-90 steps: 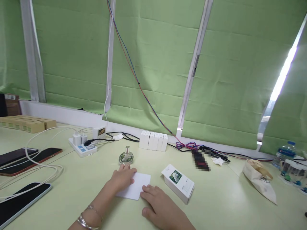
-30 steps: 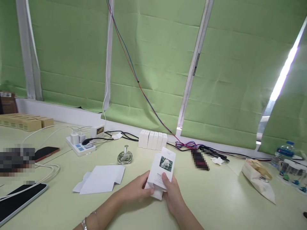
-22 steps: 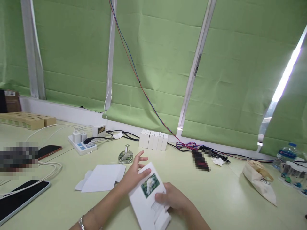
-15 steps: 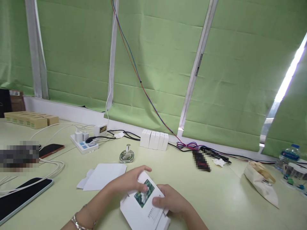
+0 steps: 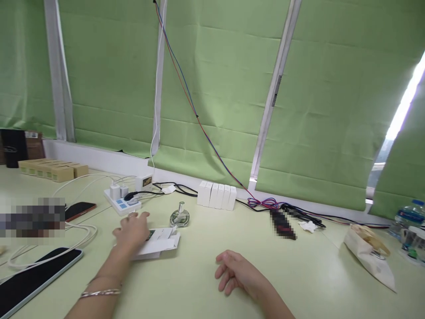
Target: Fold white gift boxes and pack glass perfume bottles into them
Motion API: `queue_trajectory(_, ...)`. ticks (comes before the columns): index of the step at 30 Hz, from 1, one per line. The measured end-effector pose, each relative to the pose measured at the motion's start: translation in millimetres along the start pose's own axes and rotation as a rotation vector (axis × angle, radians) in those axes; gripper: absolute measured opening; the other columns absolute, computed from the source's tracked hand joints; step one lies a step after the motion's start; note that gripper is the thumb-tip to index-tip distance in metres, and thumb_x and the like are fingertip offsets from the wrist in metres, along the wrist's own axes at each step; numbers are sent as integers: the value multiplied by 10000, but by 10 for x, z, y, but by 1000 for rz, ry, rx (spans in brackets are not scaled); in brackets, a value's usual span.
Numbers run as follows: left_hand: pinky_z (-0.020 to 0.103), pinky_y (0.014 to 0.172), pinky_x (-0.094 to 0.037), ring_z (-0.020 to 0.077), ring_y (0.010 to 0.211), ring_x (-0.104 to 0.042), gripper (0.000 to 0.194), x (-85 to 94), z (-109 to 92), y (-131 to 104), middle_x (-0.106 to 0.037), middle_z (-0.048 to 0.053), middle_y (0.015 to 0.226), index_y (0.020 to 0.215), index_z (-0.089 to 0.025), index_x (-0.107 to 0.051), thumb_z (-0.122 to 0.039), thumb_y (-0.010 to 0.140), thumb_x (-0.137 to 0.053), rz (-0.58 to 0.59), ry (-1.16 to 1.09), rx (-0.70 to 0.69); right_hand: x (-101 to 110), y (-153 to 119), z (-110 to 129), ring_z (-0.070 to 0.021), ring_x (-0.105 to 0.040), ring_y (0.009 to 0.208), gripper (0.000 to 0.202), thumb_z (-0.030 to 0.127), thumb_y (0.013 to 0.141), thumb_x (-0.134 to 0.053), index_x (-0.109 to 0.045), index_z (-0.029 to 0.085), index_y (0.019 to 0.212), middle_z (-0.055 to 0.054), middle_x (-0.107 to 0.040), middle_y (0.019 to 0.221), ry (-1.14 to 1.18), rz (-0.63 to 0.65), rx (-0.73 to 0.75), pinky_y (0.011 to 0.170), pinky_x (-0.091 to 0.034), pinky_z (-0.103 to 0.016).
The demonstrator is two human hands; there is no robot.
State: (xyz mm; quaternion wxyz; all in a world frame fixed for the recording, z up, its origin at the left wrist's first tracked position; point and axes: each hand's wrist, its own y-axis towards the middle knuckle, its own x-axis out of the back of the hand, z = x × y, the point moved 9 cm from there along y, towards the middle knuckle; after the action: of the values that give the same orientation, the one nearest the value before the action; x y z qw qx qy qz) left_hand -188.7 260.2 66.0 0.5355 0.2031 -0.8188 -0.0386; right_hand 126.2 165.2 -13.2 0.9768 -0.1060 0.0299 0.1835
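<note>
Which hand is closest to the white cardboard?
The left hand, with the silvery bracelet on its wrist, is at the white cardboard; the right hand is well away from it.

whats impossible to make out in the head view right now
All in the head view:
Picture on the printed box: mostly behind the left hand.
Whether that hand touches the box: underside hidden, hand blurred.
Lower-left phone: cut off by left edge.
Clear containers: cut off by right edge.
Any print on the small white boxes: too small.

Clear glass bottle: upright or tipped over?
Upright: the clear, rounded glass bottle stands on the pale green table, its silver top pointing up.
</note>
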Motion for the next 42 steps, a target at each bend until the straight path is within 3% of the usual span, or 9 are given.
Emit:
queue_trajectory(6, 391, 931, -412, 294, 1077, -580, 529, -386, -436, -10, -628, 180, 1131, 1115, -89, -586, 21, 625, -418, 83, -29, -124, -2, -11, -4, -99, -588, 491, 619, 716, 632, -567, -503, 158, 893, -18, -602, 725, -17, -16, -2, 428, -424, -214)
queue_trajectory(10, 438, 936, -422, 317, 1158, -529, 608, -349, -455, 28, -568, 211, 1238, 1279, -26, -432, -6, 672, -391, 66, -96, -129, -15, -3, 11, -97, -581, 483, 652, 736, 604, -571, -512, 148, 880, -21, -599, 717, -31, -12, -7, 418, -426, -216)
queue_trajectory(14, 336, 1020, -373, 235, 1253, -448, 635, -257, -698, -21, -453, 115, 1388, 1372, -106, -302, -123, 749, -426, 59, -190, -282, -21, 5, 29, -99, -578, 476, 667, 744, 592, -570, -506, 150, 889, -19, -595, 716, -40, -6, -4, 403, -423, -215)
queue_trajectory(20, 367, 961, -412, 276, 1120, -549, 459, -334, -949, -115, -606, 115, 1181, 1178, -136, -520, -218, 728, -481, 105, -280, -380, -15, 30, 18, -112, -578, 473, 619, 727, 636, -527, -500, 157, 873, -21, -590, 710, -98, -29, 9, 394, -425, -224)
queue_trajectory(25, 349, 966, -401, 261, 1116, -551, 513, -372, -1040, -257, -600, 92, 1208, 1227, -163, -514, -221, 717, -509, 194, -340, -431, 64, 77, 104, -119, -546, 532, 429, 583, 739, -505, -501, 175, 869, -27, -562, 780, -215, -194, 147, 400, -417, -234)
queue_trajectory(29, 304, 904, -439, 236, 1036, -599, 499, -426, -1225, -464, -651, 37, 1138, 1219, -217, -537, -234, 720, -528, 313, -390, -524, 153, 5, 248, -221, -549, 964, 336, 328, 768, -554, -502, 186, 1067, -101, -553, 1094, -336, -365, 301, 776, -487, -360)
queue_trajectory(33, 241, 813, -462, 192, 921, -624, 497, -474, -1537, -789, -682, -15, 1029, 1171, -255, -560, -179, 680, -542, 469, -466, -651, 100, -82, 390, -226, -338, 1283, 619, 174, 716, -593, -394, 219, 1300, -71, -429, 1358, -493, -388, 429, 1072, -255, -363)
queue_trajectory(38, 223, 761, -451, 177, 869, -610, 346, -489, -1858, -1166, -679, -23, 949, 1055, -247, -594, -213, 713, -552, 598, -441, -823, 22, -73, 454, -231, -557, 1005, 408, 219, 757, -573, -499, 203, 1158, -59, -617, 1095, -582, -355, 425, 860, -407, -330)
queue_trajectory(42, 249, 845, -436, 196, 983, -609, 313, -553, -1714, -1017, -679, -7, 1072, 1075, -261, -621, -315, 774, -550, 512, -226, -804, 87, -94, 499, -199, -554, 814, 233, 226, 788, -525, -524, 191, 1019, -29, -626, 895, -612, -390, 426, 739, -391, -293)
